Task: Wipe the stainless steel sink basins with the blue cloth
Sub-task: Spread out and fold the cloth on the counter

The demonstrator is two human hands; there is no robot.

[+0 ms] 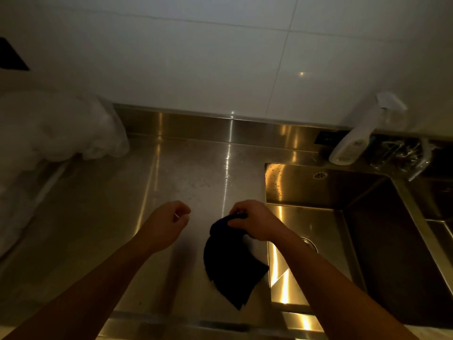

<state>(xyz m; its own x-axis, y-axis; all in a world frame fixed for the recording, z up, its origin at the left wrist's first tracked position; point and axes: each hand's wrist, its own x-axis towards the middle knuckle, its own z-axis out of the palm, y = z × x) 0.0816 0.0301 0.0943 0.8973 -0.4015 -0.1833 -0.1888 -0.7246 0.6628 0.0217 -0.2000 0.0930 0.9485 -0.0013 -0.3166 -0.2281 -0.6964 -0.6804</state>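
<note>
My right hand [255, 223] pinches the top of the dark blue cloth [230, 261], which hangs down over the steel counter [171, 192] just left of the sink basin [306, 224]. The cloth's lower edge trails near the counter's front. My left hand [169, 223] hovers over the counter, a hand's width left of the cloth, with fingers loosely curled and nothing in it. The basin is a deep steel well with a round drain [310, 242] partly hidden by my right forearm. A second, darker basin [382, 253] lies to its right.
A white spray bottle [355, 141] stands on the ledge behind the basin, beside a clear glass container [397, 153]. A white plastic bag [56, 128] is piled at the back left of the counter. A tiled wall [220, 57] rises behind the steel backsplash.
</note>
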